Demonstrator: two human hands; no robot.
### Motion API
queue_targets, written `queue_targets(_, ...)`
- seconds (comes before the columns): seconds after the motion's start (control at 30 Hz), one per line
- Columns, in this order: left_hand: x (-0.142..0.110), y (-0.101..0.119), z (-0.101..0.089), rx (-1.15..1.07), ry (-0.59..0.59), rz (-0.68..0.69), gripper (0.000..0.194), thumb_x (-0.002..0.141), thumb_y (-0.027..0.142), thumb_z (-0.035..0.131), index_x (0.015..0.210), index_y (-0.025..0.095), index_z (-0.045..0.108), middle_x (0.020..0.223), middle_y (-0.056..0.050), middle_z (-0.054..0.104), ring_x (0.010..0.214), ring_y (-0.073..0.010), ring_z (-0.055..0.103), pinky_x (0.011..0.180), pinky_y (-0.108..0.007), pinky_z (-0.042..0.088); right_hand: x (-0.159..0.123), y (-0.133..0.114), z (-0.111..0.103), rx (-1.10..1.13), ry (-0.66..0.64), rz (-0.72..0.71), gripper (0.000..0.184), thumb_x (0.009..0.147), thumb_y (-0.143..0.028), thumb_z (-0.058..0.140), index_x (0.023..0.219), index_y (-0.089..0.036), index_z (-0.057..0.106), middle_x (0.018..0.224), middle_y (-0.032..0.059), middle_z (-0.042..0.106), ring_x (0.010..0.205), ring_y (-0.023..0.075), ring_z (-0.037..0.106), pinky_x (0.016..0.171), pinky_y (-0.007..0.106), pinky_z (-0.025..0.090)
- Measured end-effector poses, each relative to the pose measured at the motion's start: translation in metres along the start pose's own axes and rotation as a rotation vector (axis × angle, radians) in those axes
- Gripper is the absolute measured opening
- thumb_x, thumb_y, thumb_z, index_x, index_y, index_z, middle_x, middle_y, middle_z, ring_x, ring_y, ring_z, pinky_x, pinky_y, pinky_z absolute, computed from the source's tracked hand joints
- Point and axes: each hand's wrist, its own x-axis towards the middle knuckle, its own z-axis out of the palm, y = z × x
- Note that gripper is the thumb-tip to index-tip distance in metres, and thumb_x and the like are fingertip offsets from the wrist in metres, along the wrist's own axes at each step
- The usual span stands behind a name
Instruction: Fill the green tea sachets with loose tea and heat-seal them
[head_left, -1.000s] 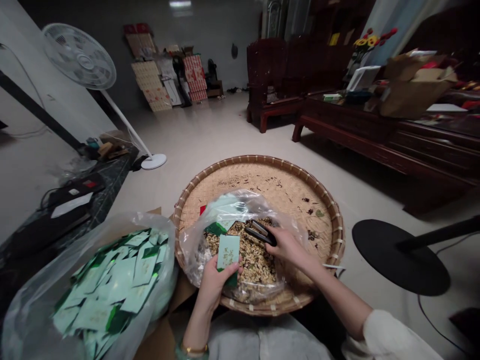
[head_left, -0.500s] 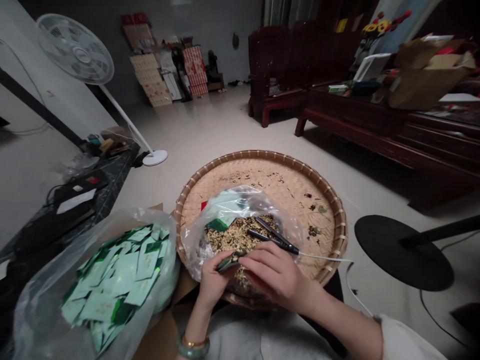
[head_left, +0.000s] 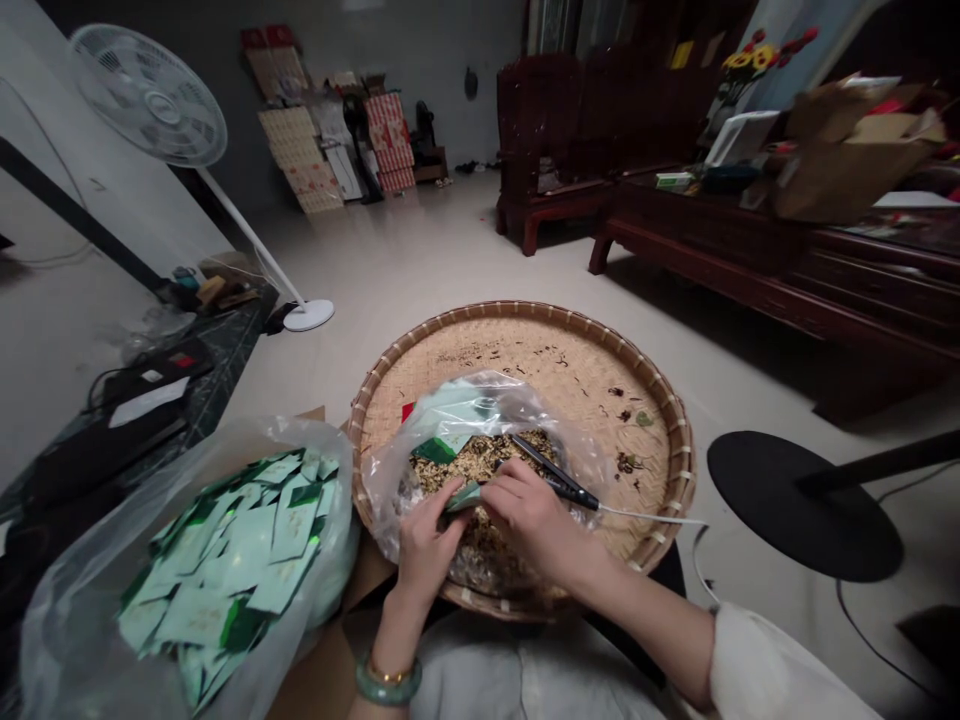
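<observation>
Left hand (head_left: 426, 545) bent nearly closed, it pinched one end of a small green packet (head_left: 463, 497) between thumb and fingers; the right hand (head_left: 536, 520), its fingers curled, gripped the other end. The packet was between the two, tilted, its mouth hard to make out. Just beneath both hands, loose dried mix (head_left: 480, 455) filled much of an open clear bag (head_left: 386, 490), and beyond the left hand several pale packets (head_left: 457, 405) lay within that bag. A black clamp-like tool (head_left: 574, 490) rested just beyond the right hand, unheld, its arms apart, a white cord (head_left: 645, 517) trailing off to the right. Around all this ran the rim of a woven tray (head_left: 679, 440). Out to the left of the left hand, a large plastic bag (head_left: 82, 610) held a big heap of green packets (head_left: 247, 555); whether those were filled or sealed could not be told.
</observation>
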Motion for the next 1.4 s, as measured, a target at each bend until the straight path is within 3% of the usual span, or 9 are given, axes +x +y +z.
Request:
queue_targets(0.2,0.004,-0.007,-0.005,0.034,-0.078,0.029,0.037,0.073,0.017,0.065,0.11,0.023,0.068,0.107,-0.006,0.072,0.096,-0.0242,0.068,0.088,-0.036,0.053,0.005,0.009,0.002,0.159,0.026,0.057,0.015,0.09,-0.013,0.051,0.081,-0.016,0.062,0.075,0.0064,0.064,0.08,0.0184,0.051,0.07,0.029,0.045)
queue_targets(0.33,0.01,-0.01,-0.011,0.11,-0.098,0.152,0.036,0.075,0.016,0.062,0.11,0.023,0.068,0.103,-0.007,0.073,0.091,-0.0241,0.069,0.084,-0.037,0.054,0.007,0.009,0.001,0.201,0.047,0.053,0.015,0.09,-0.012,0.05,0.085,-0.016,0.064,0.079,0.0072,0.067,0.076,0.0177,0.052,0.07,0.029,0.045)
queue_targets(0.5,0.017,-0.011,-0.016,0.17,-0.163,0.303,0.034,0.078,0.016,0.06,0.111,0.022,0.067,0.1,-0.009,0.074,0.088,-0.0226,0.069,0.08,-0.036,0.055,0.014,0.011,-0.01,0.202,-0.121,0.246,0.003,0.081,-0.018,0.066,0.081,-0.017,0.069,0.078,0.006,0.067,0.082,0.0189,0.058,0.07,0.027,0.045)
queue_targets(0.67,0.024,-0.008,-0.02,0.225,-0.238,0.395,0.036,0.081,0.014,0.055,0.115,0.023,0.064,0.099,-0.007,0.073,0.088,-0.0212,0.068,0.081,-0.037,0.054,0.019,0.016,-0.013,0.268,-0.383,0.281,0.014,0.086,-0.024,0.059,0.078,-0.019,0.07,0.07,0.0007,0.069,0.063,0.0133,0.059,0.059,0.021,0.036)
queue_targets(0.83,0.015,-0.001,-0.005,0.452,-0.038,0.387,0.062,0.077,0.024,0.066,0.135,0.019,0.045,0.127,-0.014,0.058,0.119,-0.0327,0.048,0.097,-0.052,0.042,0.021,0.013,-0.002,0.166,-0.434,0.382,0.032,0.095,-0.028,0.043,0.077,-0.018,0.067,0.067,0.0028,0.067,0.058,0.0136,0.056,0.055,0.022,0.031)
queue_targets(1.07,0.0,-0.007,0.014,0.341,0.147,0.395,0.048,0.085,0.016,0.051,0.132,0.018,0.045,0.117,-0.013,0.062,0.109,-0.0259,0.056,0.092,-0.045,0.048,0.02,-0.014,-0.006,0.172,-0.435,0.269,0.017,0.092,-0.017,0.044,0.095,-0.014,0.061,0.085,0.0086,0.068,0.073,0.0177,0.062,0.066,0.026,0.042)
queue_targets(1.2,-0.003,-0.01,0.003,0.252,0.17,0.359,0.048,0.081,0.021,0.06,0.127,0.019,0.049,0.118,-0.012,0.062,0.11,-0.0252,0.057,0.095,-0.044,0.048,0.01,-0.024,-0.031,0.415,-0.254,0.174,0.024,0.092,-0.013,0.043,0.107,-0.018,0.061,0.101,0.0069,0.068,0.09,0.0156,0.063,0.08,0.028,0.048)
queue_targets(1.3,-0.005,-0.008,-0.003,0.228,0.188,0.365,0.05,0.077,0.019,0.063,0.126,0.019,0.049,0.118,-0.011,0.062,0.11,-0.0253,0.057,0.095,-0.045,0.048,0.001,-0.022,-0.045,0.503,-0.107,0.218,0.026,0.092,-0.015,0.045,0.113,-0.02,0.061,0.104,0.0052,0.069,0.093,0.0138,0.063,0.081,0.027,0.05)
queue_targets(1.4,-0.006,-0.005,-0.003,0.226,0.208,0.387,0.05,0.076,0.019,0.063,0.124,0.019,0.05,0.116,-0.011,0.063,0.108,-0.0256,0.058,0.093,-0.046,0.049,-0.006,-0.013,-0.043,0.46,-0.124,0.301,0.024,0.091,-0.018,0.047,0.108,-0.02,0.065,0.099,0.0045,0.071,0.089,0.015,0.065,0.08,0.029,0.051)
